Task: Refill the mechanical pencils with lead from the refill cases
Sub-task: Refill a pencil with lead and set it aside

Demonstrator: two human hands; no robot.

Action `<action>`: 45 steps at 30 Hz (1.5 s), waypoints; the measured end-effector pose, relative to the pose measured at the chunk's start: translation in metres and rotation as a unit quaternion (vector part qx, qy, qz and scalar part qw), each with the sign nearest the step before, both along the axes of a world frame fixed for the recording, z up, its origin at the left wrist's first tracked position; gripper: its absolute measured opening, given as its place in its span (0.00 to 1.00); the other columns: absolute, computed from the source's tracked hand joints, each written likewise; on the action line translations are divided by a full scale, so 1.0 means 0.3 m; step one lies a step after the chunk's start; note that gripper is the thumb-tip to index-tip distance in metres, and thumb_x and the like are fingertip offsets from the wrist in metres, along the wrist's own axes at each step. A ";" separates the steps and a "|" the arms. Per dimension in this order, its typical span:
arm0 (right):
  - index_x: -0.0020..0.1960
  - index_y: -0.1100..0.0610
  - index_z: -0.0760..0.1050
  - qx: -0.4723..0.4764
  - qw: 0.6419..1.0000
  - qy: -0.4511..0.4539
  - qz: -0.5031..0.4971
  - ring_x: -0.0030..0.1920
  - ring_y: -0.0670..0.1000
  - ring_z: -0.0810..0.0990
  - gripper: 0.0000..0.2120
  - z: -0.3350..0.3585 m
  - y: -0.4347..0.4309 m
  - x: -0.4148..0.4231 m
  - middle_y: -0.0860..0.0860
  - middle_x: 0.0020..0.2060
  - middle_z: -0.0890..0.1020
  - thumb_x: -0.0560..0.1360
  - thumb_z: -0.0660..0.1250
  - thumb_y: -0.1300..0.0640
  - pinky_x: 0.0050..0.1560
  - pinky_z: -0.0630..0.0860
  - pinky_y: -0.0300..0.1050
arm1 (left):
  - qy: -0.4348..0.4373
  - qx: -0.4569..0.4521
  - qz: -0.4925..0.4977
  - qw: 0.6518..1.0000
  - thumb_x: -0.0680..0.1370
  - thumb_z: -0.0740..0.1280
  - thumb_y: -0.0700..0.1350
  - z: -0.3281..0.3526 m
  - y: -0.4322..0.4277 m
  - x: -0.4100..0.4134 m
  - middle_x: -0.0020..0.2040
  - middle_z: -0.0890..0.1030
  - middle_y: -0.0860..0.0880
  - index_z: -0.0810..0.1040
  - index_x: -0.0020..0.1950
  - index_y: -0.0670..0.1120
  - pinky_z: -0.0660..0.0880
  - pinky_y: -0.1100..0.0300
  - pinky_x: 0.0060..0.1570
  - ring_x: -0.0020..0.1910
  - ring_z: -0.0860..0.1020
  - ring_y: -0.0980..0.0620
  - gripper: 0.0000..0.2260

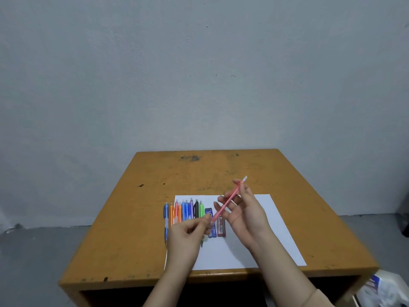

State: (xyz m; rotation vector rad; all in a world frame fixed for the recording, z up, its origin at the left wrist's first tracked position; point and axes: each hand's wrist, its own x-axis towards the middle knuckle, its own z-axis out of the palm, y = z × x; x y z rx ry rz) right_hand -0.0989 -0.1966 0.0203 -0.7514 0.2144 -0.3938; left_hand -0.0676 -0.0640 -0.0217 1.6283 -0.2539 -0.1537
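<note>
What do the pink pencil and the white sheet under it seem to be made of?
The pink pencil is probably smooth plastic: its barrel is evenly coloured and slightly translucent. The white sheet looks like matte paper: thin, flat on the table, without shine.

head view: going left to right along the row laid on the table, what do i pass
blue pencil, orange pencil, bunched middle pencils, black pencil, green pencil, blue refill case, red refill case; held pink pencil overlaps, omitted
</note>
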 end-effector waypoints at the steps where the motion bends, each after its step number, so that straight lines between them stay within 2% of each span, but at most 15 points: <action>1: 0.53 0.57 0.73 0.024 1.000 -0.005 0.000 0.33 0.53 0.75 0.10 0.000 -0.007 0.004 0.54 0.31 0.74 0.81 0.56 0.52 0.44 0.76 0.51 | 0.042 -0.035 -0.016 0.998 0.76 0.68 0.47 -0.001 -0.005 0.001 0.36 0.84 0.46 0.85 0.43 0.42 0.78 0.54 0.43 0.40 0.82 0.46 0.10; 5: 0.45 0.58 0.71 0.116 0.993 -0.008 -0.007 0.28 0.49 0.63 0.15 -0.008 -0.031 0.016 0.52 0.28 0.66 0.80 0.56 0.47 0.36 0.66 0.45 | 0.179 -0.121 -0.060 0.975 0.79 0.61 0.50 0.004 -0.004 0.001 0.41 0.83 0.36 0.83 0.43 0.36 0.78 0.54 0.43 0.40 0.82 0.41 0.19; 9: 0.35 0.57 0.65 0.164 0.986 0.000 0.014 0.26 0.48 0.58 0.23 -0.032 -0.045 0.026 0.50 0.25 0.60 0.79 0.54 0.41 0.33 0.59 0.42 | 0.224 -0.163 -0.079 0.958 0.80 0.58 0.51 0.009 -0.003 -0.008 0.42 0.83 0.33 0.81 0.43 0.33 0.80 0.55 0.41 0.38 0.83 0.42 0.23; 12: 0.31 0.56 0.61 0.188 0.982 0.005 0.023 0.25 0.49 0.57 0.25 -0.049 -0.047 0.033 0.50 0.24 0.59 0.77 0.54 0.38 0.33 0.57 0.42 | 0.244 -0.190 -0.084 0.947 0.81 0.57 0.51 0.007 0.002 -0.012 0.43 0.82 0.32 0.80 0.45 0.30 0.80 0.56 0.38 0.37 0.83 0.42 0.24; 19: 0.28 0.56 0.59 0.210 0.977 0.026 0.018 0.24 0.49 0.55 0.25 -0.073 -0.044 0.043 0.50 0.24 0.57 0.76 0.55 0.41 0.31 0.55 0.43 | 0.250 -0.200 -0.088 0.943 0.80 0.55 0.55 -0.019 0.017 -0.007 0.44 0.82 0.33 0.80 0.47 0.31 0.80 0.54 0.44 0.40 0.83 0.41 0.27; 25: 0.27 0.57 0.59 0.219 0.975 0.021 0.015 0.23 0.49 0.55 0.22 -0.089 -0.044 0.056 0.51 0.23 0.57 0.74 0.54 0.46 0.31 0.55 0.43 | 0.230 -0.207 -0.084 0.947 0.80 0.52 0.57 -0.033 0.020 -0.004 0.43 0.82 0.33 0.81 0.45 0.33 0.79 0.54 0.42 0.38 0.82 0.41 0.31; 30: 0.27 0.57 0.58 0.230 0.973 0.014 0.012 0.24 0.49 0.55 0.23 -0.099 -0.044 0.062 0.51 0.23 0.56 0.75 0.54 0.44 0.31 0.55 0.43 | 0.214 -0.205 -0.091 0.951 0.80 0.49 0.59 -0.042 0.023 -0.009 0.43 0.82 0.33 0.81 0.47 0.34 0.79 0.54 0.43 0.38 0.82 0.42 0.32; 36: 0.26 0.57 0.58 0.245 0.969 0.003 0.014 0.23 0.49 0.55 0.22 -0.109 -0.045 0.062 0.51 0.23 0.56 0.74 0.54 0.46 0.30 0.56 0.43 | 0.197 -0.211 -0.085 0.954 0.81 0.46 0.60 -0.047 0.020 -0.014 0.42 0.82 0.33 0.81 0.45 0.34 0.78 0.53 0.43 0.36 0.82 0.42 0.34; 45: 0.26 0.57 0.58 0.254 0.967 0.003 0.011 0.23 0.49 0.55 0.23 -0.114 -0.042 0.062 0.51 0.23 0.56 0.76 0.53 0.46 0.30 0.55 0.42 | 0.186 -0.207 -0.080 0.957 0.81 0.47 0.59 -0.051 0.021 -0.019 0.41 0.82 0.33 0.81 0.45 0.34 0.79 0.54 0.41 0.36 0.82 0.42 0.34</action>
